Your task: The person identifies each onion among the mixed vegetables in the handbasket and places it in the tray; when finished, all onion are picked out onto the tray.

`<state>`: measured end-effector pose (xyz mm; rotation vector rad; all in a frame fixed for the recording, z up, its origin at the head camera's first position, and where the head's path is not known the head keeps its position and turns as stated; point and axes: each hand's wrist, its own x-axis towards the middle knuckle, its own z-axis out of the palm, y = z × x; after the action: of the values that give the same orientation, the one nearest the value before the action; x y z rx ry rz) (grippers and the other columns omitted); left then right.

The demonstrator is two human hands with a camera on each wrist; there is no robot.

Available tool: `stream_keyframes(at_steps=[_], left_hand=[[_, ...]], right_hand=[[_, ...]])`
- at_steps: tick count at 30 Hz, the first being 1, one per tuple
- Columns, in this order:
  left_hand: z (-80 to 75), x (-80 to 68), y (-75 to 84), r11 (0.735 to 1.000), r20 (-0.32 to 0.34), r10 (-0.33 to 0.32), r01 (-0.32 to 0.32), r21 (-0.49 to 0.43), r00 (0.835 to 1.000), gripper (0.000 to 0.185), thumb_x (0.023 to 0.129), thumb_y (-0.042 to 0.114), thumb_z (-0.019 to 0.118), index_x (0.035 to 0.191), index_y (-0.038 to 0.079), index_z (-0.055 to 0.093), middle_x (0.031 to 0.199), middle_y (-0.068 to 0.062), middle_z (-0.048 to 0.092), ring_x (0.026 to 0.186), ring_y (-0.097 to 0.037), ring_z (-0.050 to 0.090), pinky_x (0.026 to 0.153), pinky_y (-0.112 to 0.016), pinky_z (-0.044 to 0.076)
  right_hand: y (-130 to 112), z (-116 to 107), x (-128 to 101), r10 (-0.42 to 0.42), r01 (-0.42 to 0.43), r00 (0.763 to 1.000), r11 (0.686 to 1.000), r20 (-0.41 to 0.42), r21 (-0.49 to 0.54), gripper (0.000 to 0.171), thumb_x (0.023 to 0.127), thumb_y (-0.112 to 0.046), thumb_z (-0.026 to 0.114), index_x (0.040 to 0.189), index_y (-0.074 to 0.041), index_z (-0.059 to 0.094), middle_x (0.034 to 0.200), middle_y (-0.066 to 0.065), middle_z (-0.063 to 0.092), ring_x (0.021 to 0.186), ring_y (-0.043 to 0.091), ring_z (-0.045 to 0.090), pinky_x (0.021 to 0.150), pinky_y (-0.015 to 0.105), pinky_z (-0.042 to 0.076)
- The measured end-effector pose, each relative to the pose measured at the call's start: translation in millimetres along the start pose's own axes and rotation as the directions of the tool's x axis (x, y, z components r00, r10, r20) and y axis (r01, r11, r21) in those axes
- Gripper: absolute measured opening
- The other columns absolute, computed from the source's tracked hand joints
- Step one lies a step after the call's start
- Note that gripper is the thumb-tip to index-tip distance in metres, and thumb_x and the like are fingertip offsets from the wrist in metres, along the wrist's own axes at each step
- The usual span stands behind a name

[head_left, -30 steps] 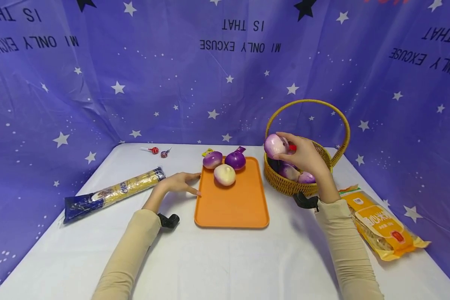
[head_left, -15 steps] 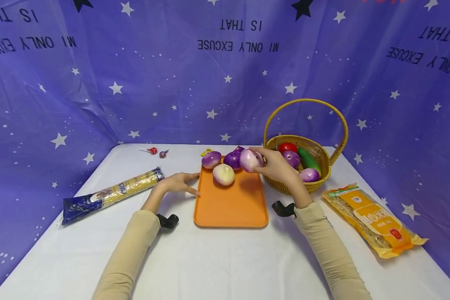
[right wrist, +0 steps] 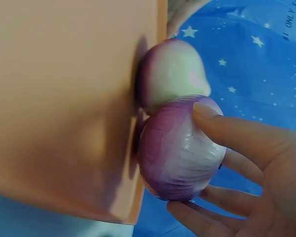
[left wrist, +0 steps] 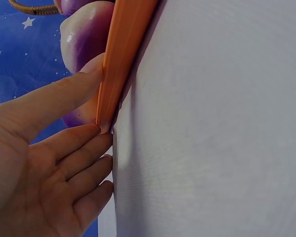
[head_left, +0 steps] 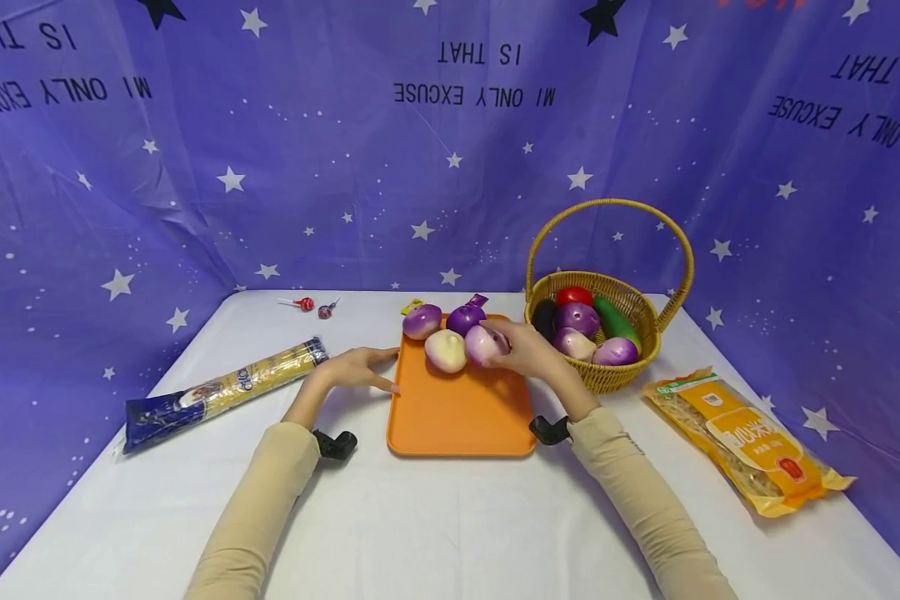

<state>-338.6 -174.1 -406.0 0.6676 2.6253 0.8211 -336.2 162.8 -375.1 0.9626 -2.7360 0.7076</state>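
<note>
My right hand [head_left: 523, 350] grips a purple-white onion [head_left: 482, 343] that sits low on the orange tray [head_left: 457, 417], touching a pale onion [head_left: 446, 351]. In the right wrist view my fingers [right wrist: 246, 143] curl round that onion [right wrist: 177, 148], which rests against the tray [right wrist: 64, 98] and the pale onion [right wrist: 170, 74]. Two more purple onions [head_left: 423, 321] [head_left: 466, 319] lie at the tray's far end. My left hand [head_left: 356, 365] lies flat on the table with straight fingers [left wrist: 69, 168] at the tray's left rim [left wrist: 121, 54], and holds nothing.
A wicker basket [head_left: 607, 379] with a tall handle stands right of the tray and holds several vegetables. A yellow noodle pack [head_left: 750, 437] lies at the right, a long pasta pack [head_left: 225, 387] at the left, two lollipops [head_left: 303, 302] at the back. A starry blue cloth surrounds the table.
My right hand carried the onion from above the basket leftwards and down onto the tray, next to the pale onion. The left hand stayed at the tray's edge.
</note>
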Motion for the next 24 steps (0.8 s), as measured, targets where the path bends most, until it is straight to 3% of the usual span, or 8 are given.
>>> stream_keyframes(at_steps=[4, 7, 10, 14, 18, 21, 24], left_hand=[[0.3, -0.1, -1.1, 1.0, -0.002, -0.01, 0.01, -0.007, 1.0, 0.089, 0.08, 0.042, 0.076, 0.15, 0.008, 0.034, 0.148, -0.014, 0.04, 0.137, -0.039, 0.031, 0.113, -0.056, 0.02], [0.3, -0.4, -1.0, 1.0, -0.001, -0.008, 0.008, -0.003, 1.0, 0.088, 0.08, 0.043, 0.076, 0.15, 0.008, 0.034, 0.148, -0.013, 0.041, 0.137, -0.039, 0.031, 0.113, -0.056, 0.021], [0.2, 0.1, -0.4, 1.0, 0.0, -0.004, 0.004, -0.004, 1.0, 0.089, 0.08, 0.042, 0.076, 0.15, 0.007, 0.034, 0.148, -0.014, 0.04, 0.137, -0.04, 0.032, 0.113, -0.057, 0.02], [0.1, 1.0, -0.8, 1.0, 0.002, 0.005, -0.005, -0.002, 1.0, 0.089, 0.08, 0.042, 0.076, 0.15, 0.006, 0.033, 0.148, -0.015, 0.04, 0.137, -0.04, 0.032, 0.112, -0.058, 0.021], [-0.2, 0.3, -1.1, 1.0, 0.003, 0.007, -0.007, 0.003, 1.0, 0.089, 0.081, 0.042, 0.076, 0.15, 0.006, 0.033, 0.148, -0.015, 0.04, 0.137, -0.04, 0.031, 0.113, -0.056, 0.021], [-0.1, 0.2, -0.8, 1.0, 0.004, 0.004, -0.004, 0.001, 1.0, 0.089, 0.081, 0.042, 0.076, 0.15, 0.006, 0.033, 0.149, -0.015, 0.04, 0.138, -0.039, 0.031, 0.114, -0.055, 0.02], [0.0, 0.7, -0.6, 1.0, 0.008, 0.003, -0.003, -0.001, 1.0, 0.089, 0.081, 0.041, 0.076, 0.15, 0.006, 0.033, 0.149, -0.015, 0.039, 0.138, -0.04, 0.03, 0.113, -0.056, 0.02]], right_hand=[[3, 5, 0, 0.021, -0.02, 1.0, 0.999, 0.018, -0.028, 0.063, 0.081, -0.022, 0.079, 0.135, 0.001, 0.054, 0.098, 0.018, 0.066, 0.082, 0.029, 0.057, 0.082, 0.043, 0.049], [6, 6, -1, 0.038, -0.036, 0.999, 0.999, 0.032, -0.038, 0.064, 0.082, -0.025, 0.077, 0.137, -0.001, 0.053, 0.073, 0.01, 0.055, 0.068, 0.024, 0.047, 0.07, 0.039, 0.043], [8, 7, -1, 0.045, -0.044, 0.998, 0.998, 0.033, -0.045, 0.065, 0.083, -0.026, 0.077, 0.138, -0.002, 0.051, 0.067, 0.007, 0.049, 0.064, 0.021, 0.044, 0.067, 0.036, 0.041], [8, 6, -1, 0.047, -0.046, 0.998, 0.998, 0.029, -0.042, 0.067, 0.084, -0.025, 0.076, 0.14, 0.0, 0.049, 0.083, 0.013, 0.062, 0.07, 0.025, 0.05, 0.073, 0.039, 0.045], [5, 1, 0, 0.024, -0.024, 0.999, 0.999, 0.025, -0.026, 0.067, 0.083, -0.022, 0.076, 0.139, 0.004, 0.048, 0.122, 0.02, 0.062, 0.098, 0.032, 0.06, 0.095, 0.044, 0.047], [2, -6, -1, 0.006, -0.006, 1.0, 1.0, 0.017, -0.016, 0.066, 0.083, -0.022, 0.077, 0.137, 0.004, 0.05, 0.135, 0.019, 0.054, 0.119, 0.035, 0.055, 0.106, 0.046, 0.04], [-2, -16, -3, 0.005, -0.005, 1.0, 1.0, 0.014, -0.002, 0.064, 0.082, -0.023, 0.078, 0.136, 0.001, 0.053, 0.135, 0.018, 0.056, 0.122, 0.035, 0.053, 0.106, 0.046, 0.039]])
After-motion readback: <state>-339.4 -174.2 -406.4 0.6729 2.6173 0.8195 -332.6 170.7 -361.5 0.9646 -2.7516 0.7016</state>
